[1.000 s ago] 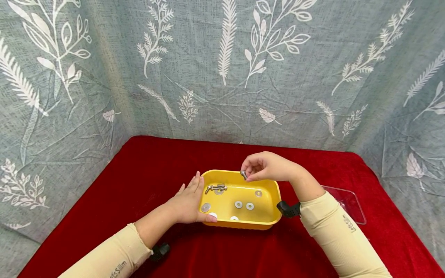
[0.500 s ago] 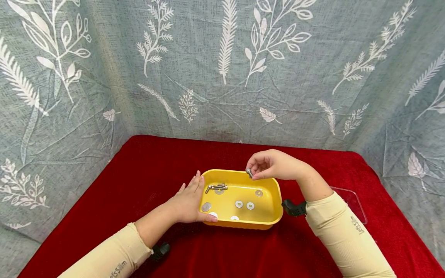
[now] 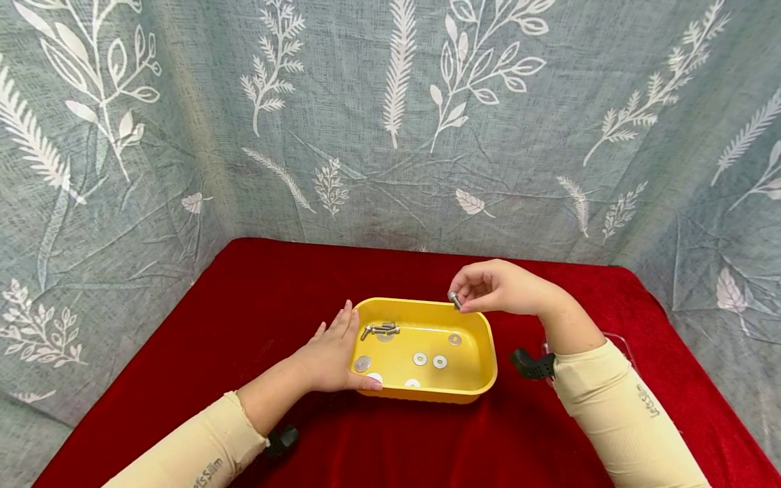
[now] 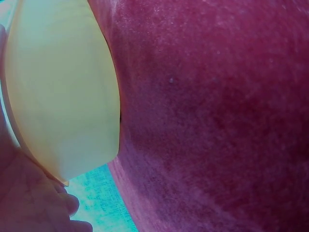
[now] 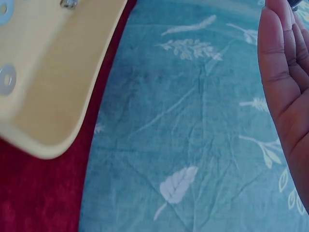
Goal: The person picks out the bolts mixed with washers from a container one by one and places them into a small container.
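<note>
A yellow rectangular tub (image 3: 427,394) sits mid-table. Its left end is touched by my left hand (image 3: 329,359), fingers stretched along the outside and thumb lying on the near rim. Over the tub's far right corner, thumb and fingertips of my right hand (image 3: 509,291) pinch a small metal bolt (image 3: 454,299). Inside the tub, a cluster of several bolts (image 3: 383,330) lies at the left over a washer. Other flat washers (image 3: 419,359) are spread on its floor. In the right wrist view, only a dark bit of the held bolt (image 5: 294,4) shows above the fingers.
Dark red cloth (image 3: 274,291) covers the table. A clear plastic tray or lid (image 3: 625,342) lies to the right, partly hidden by the right forearm. A grey-green curtain (image 3: 366,169) with white leaf patterns hangs behind and at both sides.
My right hand has moved to the right and slightly away with the bolt, from above the tub's middle to its far right corner. The left hand and tub stay nearly still.
</note>
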Demonstrator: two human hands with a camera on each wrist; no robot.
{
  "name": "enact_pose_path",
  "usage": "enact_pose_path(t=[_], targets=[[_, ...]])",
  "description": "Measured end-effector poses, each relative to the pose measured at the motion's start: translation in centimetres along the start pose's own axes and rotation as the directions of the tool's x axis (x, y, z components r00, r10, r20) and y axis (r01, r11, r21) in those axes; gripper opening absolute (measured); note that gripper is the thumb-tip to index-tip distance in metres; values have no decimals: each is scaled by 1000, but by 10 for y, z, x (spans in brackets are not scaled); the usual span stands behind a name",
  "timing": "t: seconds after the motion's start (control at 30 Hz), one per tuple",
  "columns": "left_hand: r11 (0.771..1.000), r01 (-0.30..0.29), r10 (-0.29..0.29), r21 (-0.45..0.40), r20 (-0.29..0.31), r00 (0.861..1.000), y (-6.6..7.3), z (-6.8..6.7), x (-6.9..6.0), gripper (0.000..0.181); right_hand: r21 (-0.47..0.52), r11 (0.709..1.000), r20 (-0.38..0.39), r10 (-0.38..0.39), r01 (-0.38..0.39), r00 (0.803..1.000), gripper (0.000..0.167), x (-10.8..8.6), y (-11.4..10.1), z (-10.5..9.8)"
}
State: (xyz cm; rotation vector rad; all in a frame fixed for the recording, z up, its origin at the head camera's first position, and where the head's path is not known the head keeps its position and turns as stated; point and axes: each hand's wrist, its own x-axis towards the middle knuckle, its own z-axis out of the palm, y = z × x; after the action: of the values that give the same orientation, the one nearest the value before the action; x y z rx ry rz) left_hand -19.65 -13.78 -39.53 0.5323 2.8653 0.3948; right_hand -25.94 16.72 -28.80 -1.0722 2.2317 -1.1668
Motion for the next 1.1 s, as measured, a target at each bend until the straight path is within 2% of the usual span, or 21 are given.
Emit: enact_pose_path(t=[0.2,0.53,0.93,1.1], targets=[[1000,2,-2,-5,-1,1000,0,0,0,128,-12,999,-44,33,-34,998,21,-16,5,-11],[1000,3,-3,6,2,1000,1,-2,-1,128,-48,999,-141,15,-22,990,20,-54,28,-31],[1000,5,-5,13,6,1000,1,0,0,129,-79,990,-237,95,-117,967,20,-106,56,-47],[1000,12,-12,9,15,1000,1,-1,0,130,-71,990,-241,102,-122,965,16,-122,69,-53]])
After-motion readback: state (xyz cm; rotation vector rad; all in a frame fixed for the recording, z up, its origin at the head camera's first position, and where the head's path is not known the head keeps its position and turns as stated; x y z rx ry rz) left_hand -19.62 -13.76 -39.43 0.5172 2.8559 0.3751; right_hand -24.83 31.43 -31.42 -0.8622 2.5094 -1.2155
